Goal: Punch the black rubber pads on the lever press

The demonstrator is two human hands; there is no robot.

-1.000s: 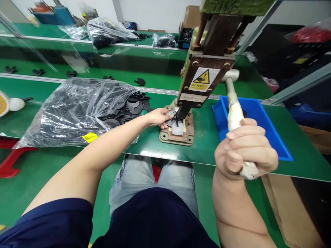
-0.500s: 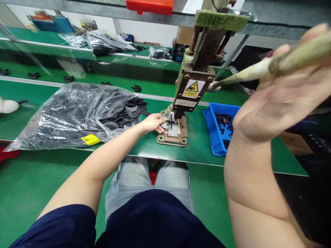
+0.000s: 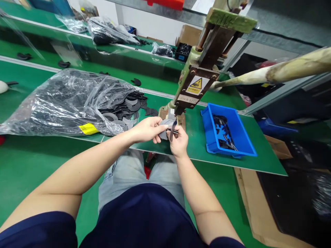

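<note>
My left hand [image 3: 148, 130] and my right hand [image 3: 178, 140] meet just in front of the hand press [image 3: 196, 86] and both pinch a flat grey disc-shaped part [image 3: 165, 127] with a dark curved strip sticking up from it. The fingers of both hands are closed on this part. The press stands on the green bench [image 3: 196, 151], and its base is partly hidden behind my hands. Its long wrapped lever [image 3: 279, 71] points up and to the right, and no hand is on it.
A clear plastic bag [image 3: 64, 103] full of black flat parts lies to the left, with several spilled at its mouth [image 3: 129, 106]. A blue bin [image 3: 227, 132] holding dark parts stands right of the press. More bags sit on the far benches.
My right hand has let go of the press lever and come down to the part. My left hand has drawn the part back from under the press toward me.
</note>
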